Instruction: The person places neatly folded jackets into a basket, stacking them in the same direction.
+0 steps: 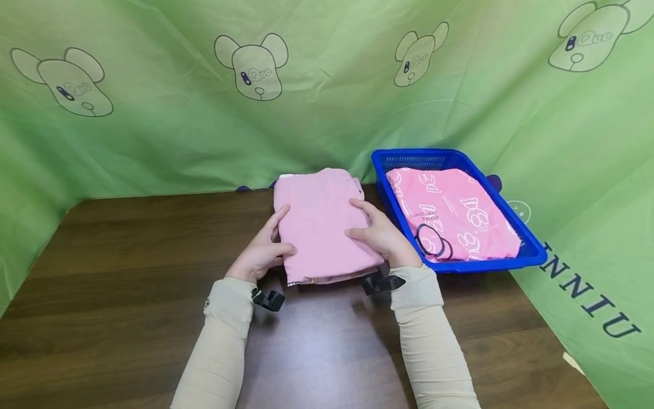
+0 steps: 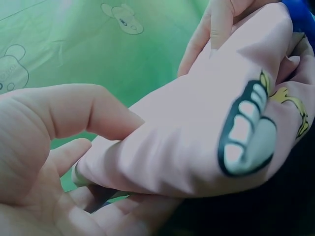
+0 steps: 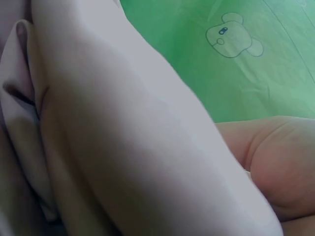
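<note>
A folded pale pink garment point(image 1: 327, 221) is held between both hands, over the back of the table. My left hand point(image 1: 259, 250) grips its left side, thumb on top and fingers underneath, as the left wrist view shows. On the opposite side my right hand point(image 1: 382, 234) holds the edge, thumb and a finger over the upper face. A cartoon print with white toe-like shapes and a yellow line shows on the garment's near folded edge point(image 2: 248, 132). In the right wrist view the cloth point(image 3: 142, 128) covers much of the right hand point(image 3: 285, 162).
To the right stands a blue plastic basket point(image 1: 485, 265) holding a folded brighter pink cloth point(image 1: 452, 207) with white lettering and black rings. The dark wooden table point(image 1: 128, 284) meets a green printed curtain point(image 1: 179, 136) at its back and sides.
</note>
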A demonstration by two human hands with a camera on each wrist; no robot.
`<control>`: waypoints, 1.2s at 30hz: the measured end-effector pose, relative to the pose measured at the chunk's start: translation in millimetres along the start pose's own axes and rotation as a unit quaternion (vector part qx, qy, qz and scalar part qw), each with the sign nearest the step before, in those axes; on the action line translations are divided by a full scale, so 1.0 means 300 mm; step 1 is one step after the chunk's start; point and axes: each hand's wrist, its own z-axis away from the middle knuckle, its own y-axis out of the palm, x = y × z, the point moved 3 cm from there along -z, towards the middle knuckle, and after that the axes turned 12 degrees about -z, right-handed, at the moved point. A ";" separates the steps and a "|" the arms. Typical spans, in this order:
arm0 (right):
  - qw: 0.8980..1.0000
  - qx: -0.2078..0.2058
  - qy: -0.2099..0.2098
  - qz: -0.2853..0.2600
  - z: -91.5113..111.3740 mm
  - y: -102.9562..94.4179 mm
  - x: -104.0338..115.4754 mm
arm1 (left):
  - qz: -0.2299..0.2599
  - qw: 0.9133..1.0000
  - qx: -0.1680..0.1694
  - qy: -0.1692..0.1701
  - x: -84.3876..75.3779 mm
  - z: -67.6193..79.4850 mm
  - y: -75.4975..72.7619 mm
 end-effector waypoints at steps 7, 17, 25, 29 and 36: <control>1.000 -0.002 -0.007 -0.001 0.013 -0.005 0.022 | 0.005 1.000 -0.020 0.016 -0.014 -0.004 0.009; 1.000 0.001 -0.010 -0.010 0.036 -0.020 0.059 | 0.000 0.998 -0.044 0.036 -0.043 0.003 0.023; 0.999 0.004 -0.022 -0.036 0.058 -0.036 0.073 | -0.002 0.997 -0.052 0.059 -0.064 0.015 0.047; 0.998 0.005 -0.047 -0.036 0.065 -0.046 0.086 | -0.002 0.996 -0.062 0.072 -0.075 0.019 0.054; 0.993 0.004 -0.095 -0.067 0.083 -0.065 0.111 | -0.020 0.990 -0.066 0.121 -0.099 0.022 0.067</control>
